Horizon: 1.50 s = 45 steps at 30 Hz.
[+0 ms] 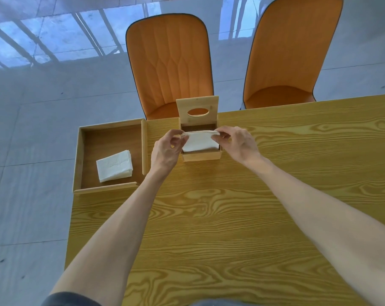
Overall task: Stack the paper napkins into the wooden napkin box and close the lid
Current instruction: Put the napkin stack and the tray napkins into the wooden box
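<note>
A small wooden napkin box (201, 156) stands on the table near its far edge. Its lid (197, 104), with an oval hole, is swung up and stands upright behind the opening. A stack of white paper napkins (199, 141) is tilted over the box opening, its lower part inside the box. My left hand (166, 150) pinches the stack's left end and my right hand (237, 142) pinches its right end. A second stack of white napkins (114, 165) lies in the wooden tray (85, 129) at the left.
The tray overhangs the left edge of the yellow wood-grain table (231, 217). Two orange chairs (169, 67) (286, 56) stand behind the table's far edge. Grey tiled floor lies to the left and beyond.
</note>
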### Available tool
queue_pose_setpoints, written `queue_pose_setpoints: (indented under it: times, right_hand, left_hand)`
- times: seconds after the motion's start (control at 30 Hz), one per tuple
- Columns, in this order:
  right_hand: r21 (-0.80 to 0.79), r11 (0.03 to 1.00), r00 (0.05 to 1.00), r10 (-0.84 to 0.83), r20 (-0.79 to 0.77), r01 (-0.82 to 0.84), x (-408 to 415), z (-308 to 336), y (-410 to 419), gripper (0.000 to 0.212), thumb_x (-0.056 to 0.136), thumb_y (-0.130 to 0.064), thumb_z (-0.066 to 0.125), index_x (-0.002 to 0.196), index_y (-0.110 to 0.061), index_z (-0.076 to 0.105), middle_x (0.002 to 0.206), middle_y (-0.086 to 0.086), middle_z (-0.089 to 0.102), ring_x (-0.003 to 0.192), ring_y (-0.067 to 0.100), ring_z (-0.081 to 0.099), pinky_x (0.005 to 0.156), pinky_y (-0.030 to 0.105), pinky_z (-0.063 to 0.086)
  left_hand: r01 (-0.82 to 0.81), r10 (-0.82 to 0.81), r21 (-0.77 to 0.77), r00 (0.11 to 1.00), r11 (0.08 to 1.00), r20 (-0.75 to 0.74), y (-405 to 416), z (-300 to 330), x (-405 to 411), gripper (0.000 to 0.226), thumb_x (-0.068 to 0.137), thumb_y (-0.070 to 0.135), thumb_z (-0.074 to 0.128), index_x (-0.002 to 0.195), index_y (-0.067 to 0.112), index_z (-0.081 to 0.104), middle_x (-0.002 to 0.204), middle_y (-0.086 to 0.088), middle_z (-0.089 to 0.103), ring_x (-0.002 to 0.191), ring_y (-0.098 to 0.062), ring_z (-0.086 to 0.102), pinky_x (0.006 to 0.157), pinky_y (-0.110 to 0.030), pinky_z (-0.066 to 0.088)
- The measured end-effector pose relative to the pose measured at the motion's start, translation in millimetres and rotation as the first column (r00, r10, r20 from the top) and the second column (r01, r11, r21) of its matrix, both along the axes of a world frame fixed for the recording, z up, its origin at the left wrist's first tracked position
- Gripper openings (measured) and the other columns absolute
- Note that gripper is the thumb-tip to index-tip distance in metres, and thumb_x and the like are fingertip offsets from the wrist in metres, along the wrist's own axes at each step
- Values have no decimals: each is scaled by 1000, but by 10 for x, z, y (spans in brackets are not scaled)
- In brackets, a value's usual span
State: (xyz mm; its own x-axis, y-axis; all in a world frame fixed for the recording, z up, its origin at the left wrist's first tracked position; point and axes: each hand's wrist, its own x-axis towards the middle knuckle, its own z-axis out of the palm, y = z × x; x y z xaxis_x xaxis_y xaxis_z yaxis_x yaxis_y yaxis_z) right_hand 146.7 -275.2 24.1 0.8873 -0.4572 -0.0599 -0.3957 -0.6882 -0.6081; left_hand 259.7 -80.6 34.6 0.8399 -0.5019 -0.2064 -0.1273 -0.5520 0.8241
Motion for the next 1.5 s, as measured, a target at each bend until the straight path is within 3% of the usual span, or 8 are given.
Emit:
queue_pose_setpoints:
  times: [0.13,0.27,0.5,0.7,0.9,1.1,1.3,1.5]
  right_hand:
    - [24,998,998,-66,-2,66,69,-18,86,40,97,-51,52,106,-19,73,108,4,66,99,21,62,80,37,53]
    - [68,970,965,-224,-135,234,215,-4,157,35,92,-51,58,107,-23,73,119,8,60,107,24,59,74,30,43]
    - [-2,934,930,-355,-92,356,345,-41,266,16,91,-27,68,107,-24,68,111,6,62,94,25,64,64,29,44]
    - [30,935,936,-352,-28,353,311,-69,291,23,91,-30,68,112,-21,66,115,6,61,97,23,63,69,28,44]
    - [-66,952,933,-276,230,298,306,97,542,23,90,-28,67,111,-20,66,111,7,61,97,23,61,82,38,54]
    - [24,996,917,-86,390,83,568,295,1177,18,93,-19,66,110,-13,67,103,2,66,82,13,63,76,25,54]
    - [208,968,983,110,150,-140,954,229,1876,35,98,-21,58,131,-11,59,117,8,71,102,17,68,89,36,56]
    - [453,887,958,199,-209,-86,1282,137,2333,50,102,-28,49,141,2,44,138,21,57,125,35,55,106,45,44]
  left_hand:
    - [-50,44,99,997,994,67,-75,-64,13,34,97,50,56,113,23,71,111,1,66,107,-20,61,82,-37,52]
    - [-106,92,246,994,964,66,-183,-93,48,36,94,53,59,112,25,73,121,-4,58,113,-21,56,77,-32,43]
    - [-255,241,199,966,946,92,-311,-127,82,21,91,40,68,107,26,67,113,0,65,97,-15,60,71,-29,43]
    - [-269,259,174,963,948,77,-156,-102,125,26,93,43,66,109,23,65,108,2,68,95,-14,63,72,-29,46]
    - [-353,342,128,935,927,95,343,-2,158,25,94,40,64,109,21,66,101,5,69,93,-11,64,70,-25,48]
    - [-508,497,145,861,849,107,1023,135,336,25,95,36,64,113,19,67,108,3,70,96,-11,64,69,-21,45]
    - [-523,521,307,848,795,95,1554,135,541,43,97,37,61,134,16,56,134,-9,62,122,-26,59,91,-32,46]
    - [-464,549,408,827,786,-118,1776,7,776,64,100,39,54,154,14,30,157,-12,41,142,-30,42,116,-45,37]
